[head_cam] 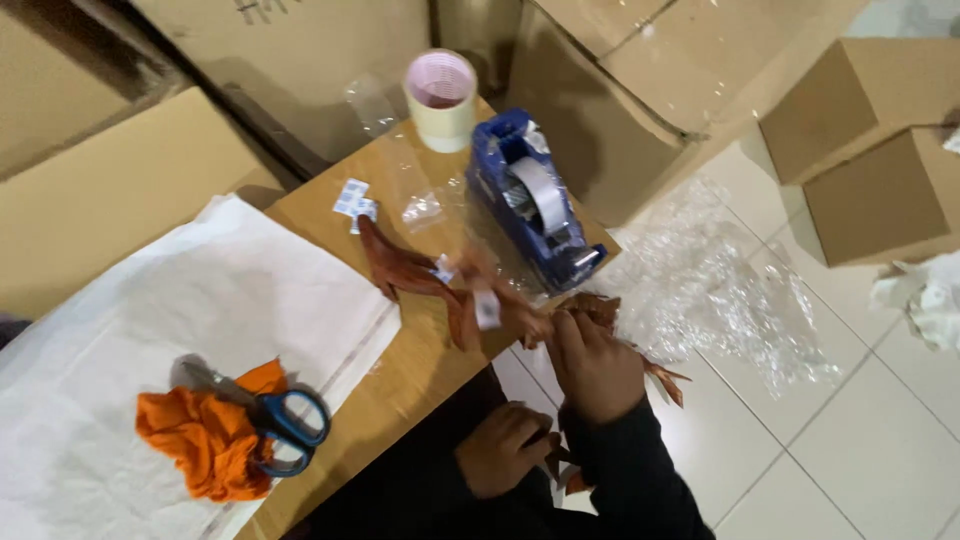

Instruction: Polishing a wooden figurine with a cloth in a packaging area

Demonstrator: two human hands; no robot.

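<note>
My right hand [592,368] grips one end of a brown, leaf-like piece [415,275] in clear plastic film with a small white label, which stretches across the corner of the wooden table [400,370]. Brown pointed tips stick out beside that hand. My left hand [503,450] is lower, near my lap, with its fingers closed on another brown bit [556,462]. A blue tape dispenser [530,200] with a clear tape roll stands just beyond the brown piece.
A cream tape roll [442,100] stands at the table's far corner. Blue-handled scissors [275,420] lie on an orange cloth [205,440] over white paper [200,300]. Cardboard boxes [870,130] surround the table, and bubble wrap [720,290] lies on the tiled floor.
</note>
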